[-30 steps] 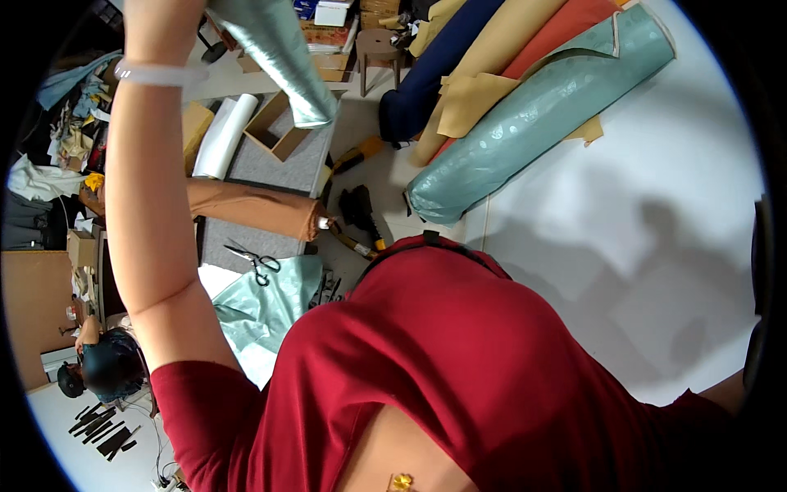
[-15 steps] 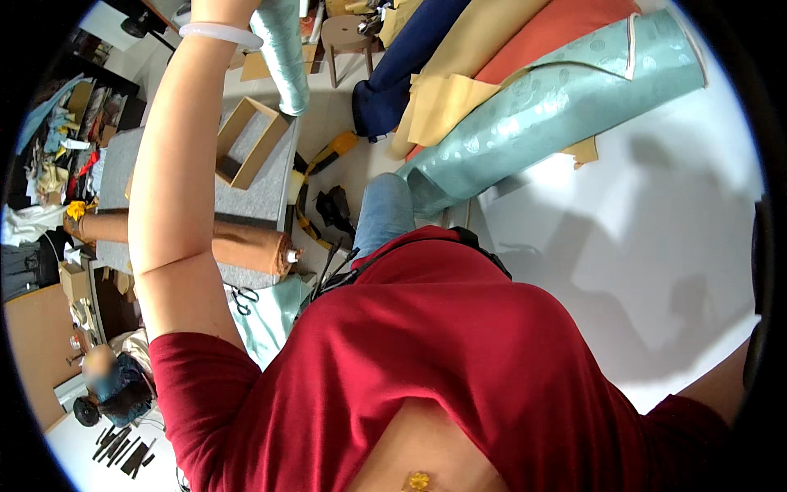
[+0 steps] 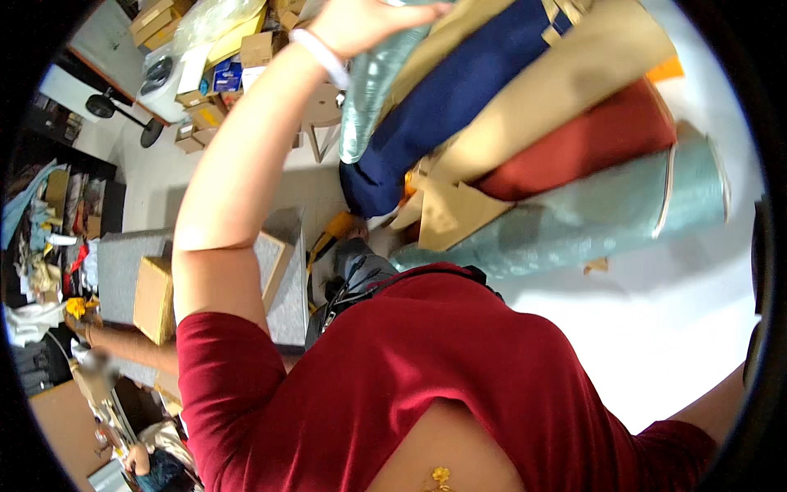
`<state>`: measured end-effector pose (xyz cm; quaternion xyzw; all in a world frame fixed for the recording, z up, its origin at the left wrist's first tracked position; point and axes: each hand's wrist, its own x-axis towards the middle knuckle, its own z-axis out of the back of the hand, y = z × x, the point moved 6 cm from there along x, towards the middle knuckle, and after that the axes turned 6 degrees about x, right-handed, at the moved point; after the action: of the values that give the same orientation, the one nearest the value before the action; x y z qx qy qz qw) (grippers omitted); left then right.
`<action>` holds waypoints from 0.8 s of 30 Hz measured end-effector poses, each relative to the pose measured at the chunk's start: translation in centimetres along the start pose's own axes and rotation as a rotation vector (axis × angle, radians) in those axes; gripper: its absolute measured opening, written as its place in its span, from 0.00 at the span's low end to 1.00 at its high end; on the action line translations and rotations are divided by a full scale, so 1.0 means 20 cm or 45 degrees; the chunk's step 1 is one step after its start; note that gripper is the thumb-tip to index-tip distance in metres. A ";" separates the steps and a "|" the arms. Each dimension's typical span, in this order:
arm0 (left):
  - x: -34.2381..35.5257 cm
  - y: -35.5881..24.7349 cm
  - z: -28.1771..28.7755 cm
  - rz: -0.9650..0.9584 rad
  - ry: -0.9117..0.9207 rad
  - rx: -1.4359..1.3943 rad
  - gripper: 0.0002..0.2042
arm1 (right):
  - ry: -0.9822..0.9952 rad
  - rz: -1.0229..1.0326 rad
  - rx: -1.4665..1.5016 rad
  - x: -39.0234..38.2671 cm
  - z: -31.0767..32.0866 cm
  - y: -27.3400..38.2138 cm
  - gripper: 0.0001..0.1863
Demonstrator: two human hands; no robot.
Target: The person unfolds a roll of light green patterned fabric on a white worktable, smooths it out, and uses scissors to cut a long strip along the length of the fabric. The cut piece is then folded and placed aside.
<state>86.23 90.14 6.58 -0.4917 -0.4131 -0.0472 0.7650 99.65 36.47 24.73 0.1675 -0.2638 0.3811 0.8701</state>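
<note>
My left arm reaches up to the top of the view, a white bangle [image 3: 321,57] on its wrist. At its end my left hand [image 3: 367,26] is closed about a narrow roll of shiny teal fabric [image 3: 369,111]; part of the grip runs past the upper edge. The roll hangs steeply, its lower end in front of a navy fabric roll [image 3: 459,86]. Of my right side only a bit of arm [image 3: 715,403] shows at the lower right, and the right hand is out of view.
Beige [image 3: 557,90], dark red [image 3: 590,139] and wide teal rolls [image 3: 574,213] lean at the right. A grey table [image 3: 123,275] with cardboard boxes [image 3: 152,299] stands left of me. Behind are a stool [image 3: 321,123] and stacked boxes [image 3: 205,111]. Another person [image 3: 156,471] is at the lower left.
My left arm has swung right with the narrow teal roll, which now overlaps the navy one. My body has shifted, so the leaning rolls sit lower and more boxes show at the back.
</note>
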 end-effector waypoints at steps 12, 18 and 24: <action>1.04 0.69 -0.26 -0.343 0.219 -0.364 0.32 | -0.018 -0.461 -0.180 0.29 -0.29 0.33 0.23; 1.27 0.98 -0.53 -0.345 0.114 -0.577 0.35 | -0.029 -0.586 -0.276 0.43 -0.35 0.41 0.23; 1.23 1.82 -0.64 0.194 0.411 0.129 0.27 | -0.052 -0.615 -0.284 0.62 -0.46 0.38 0.23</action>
<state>127.20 106.92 -5.02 -0.4686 -0.2484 -0.0466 0.8465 104.06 53.03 25.34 0.1363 -0.2740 0.1277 0.9434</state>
